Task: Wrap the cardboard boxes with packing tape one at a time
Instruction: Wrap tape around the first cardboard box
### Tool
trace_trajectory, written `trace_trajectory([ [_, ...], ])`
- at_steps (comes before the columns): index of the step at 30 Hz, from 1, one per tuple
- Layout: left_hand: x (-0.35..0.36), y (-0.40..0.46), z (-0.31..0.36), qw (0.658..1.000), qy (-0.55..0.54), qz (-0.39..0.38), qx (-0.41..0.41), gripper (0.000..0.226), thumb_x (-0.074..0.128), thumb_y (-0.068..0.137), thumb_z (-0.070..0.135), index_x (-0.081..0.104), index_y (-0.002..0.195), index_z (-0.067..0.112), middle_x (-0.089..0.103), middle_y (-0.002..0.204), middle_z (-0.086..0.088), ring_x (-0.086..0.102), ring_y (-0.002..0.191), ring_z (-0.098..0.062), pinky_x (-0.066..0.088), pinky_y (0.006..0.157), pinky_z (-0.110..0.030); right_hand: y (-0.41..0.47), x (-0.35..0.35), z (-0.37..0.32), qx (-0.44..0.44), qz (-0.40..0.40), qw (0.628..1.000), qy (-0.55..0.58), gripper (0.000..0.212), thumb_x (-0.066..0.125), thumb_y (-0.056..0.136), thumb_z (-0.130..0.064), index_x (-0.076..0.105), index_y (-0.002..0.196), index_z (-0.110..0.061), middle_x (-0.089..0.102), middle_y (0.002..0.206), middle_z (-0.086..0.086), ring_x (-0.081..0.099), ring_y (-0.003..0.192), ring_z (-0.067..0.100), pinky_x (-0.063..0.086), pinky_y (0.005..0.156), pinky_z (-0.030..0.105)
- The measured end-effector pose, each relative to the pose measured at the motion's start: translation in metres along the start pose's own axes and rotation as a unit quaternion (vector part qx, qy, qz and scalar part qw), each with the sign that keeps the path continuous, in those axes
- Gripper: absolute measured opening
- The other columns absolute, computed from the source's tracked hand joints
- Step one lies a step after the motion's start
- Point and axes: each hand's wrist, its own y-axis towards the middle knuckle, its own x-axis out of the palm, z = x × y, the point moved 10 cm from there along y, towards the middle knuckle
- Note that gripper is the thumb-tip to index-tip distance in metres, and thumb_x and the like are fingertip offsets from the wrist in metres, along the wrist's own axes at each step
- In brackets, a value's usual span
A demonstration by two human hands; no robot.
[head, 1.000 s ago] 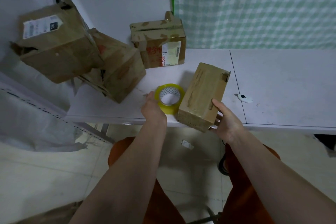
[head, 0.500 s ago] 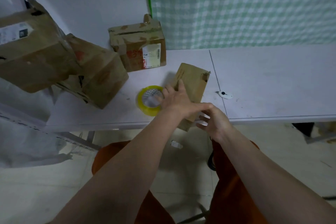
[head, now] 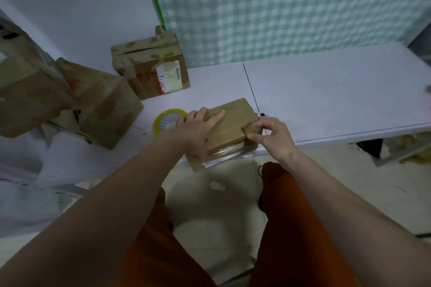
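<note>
The small cardboard box (head: 229, 127) now lies flat at the near edge of the worktop (head: 326, 100); a second ago it stood tilted. The left hand (head: 198, 127) has left the yellow tape roll (head: 168, 120) and presses with straight fingers on the box top. The right hand (head: 272, 136) pinches a flap at the box's right corner. I think taping restarts soon.

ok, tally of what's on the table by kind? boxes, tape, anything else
Cardboard boxes: 4 (box under the hands, labelled box at the back, box on the left, box at the far left edge)
Tape rolls: 1 (yellow roll)
Small white object, mostly hidden behind the box: 1
Total: 6
</note>
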Motion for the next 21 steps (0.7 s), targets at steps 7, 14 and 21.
trace_trajectory([
  [7,-0.015,-0.003,0.025,0.988,-0.039,0.143,0.046,0.097,0.065,0.080,-0.002,0.017,0.151,0.043,0.002,0.163,0.000,-0.001,0.149,-0.025,0.004,0.120,-0.049,-0.023,-0.004,0.017,0.036,0.028,0.998,0.040,0.004,0.074,0.080,-0.012,0.073,0.081,-0.016,0.052,0.119,0.004,0.049,0.111,0.010,0.036,0.094,0.019],
  [14,-0.013,-0.009,0.038,0.846,-0.457,0.272,0.047,0.026,0.086,0.066,0.012,0.067,0.065,0.029,0.057,0.135,0.002,0.034,0.139,-0.014,0.017,0.118,-0.049,-0.025,-0.008,0.019,0.041,0.063,0.992,0.104,0.012,0.080,0.072,-0.009,0.072,0.069,-0.017,0.054,0.121,0.000,0.050,0.115,0.008,0.031,0.101,0.024],
  [21,-0.006,-0.012,0.043,0.853,-0.454,0.248,0.075,0.015,0.084,0.067,0.009,0.071,0.066,0.017,0.053,0.137,0.004,0.028,0.140,-0.013,0.013,0.118,-0.050,-0.024,-0.016,0.025,0.049,0.081,0.984,0.154,0.012,0.068,0.085,-0.009,0.065,0.073,-0.010,0.063,0.094,0.012,0.062,0.081,0.016,0.051,0.077,0.027],
])
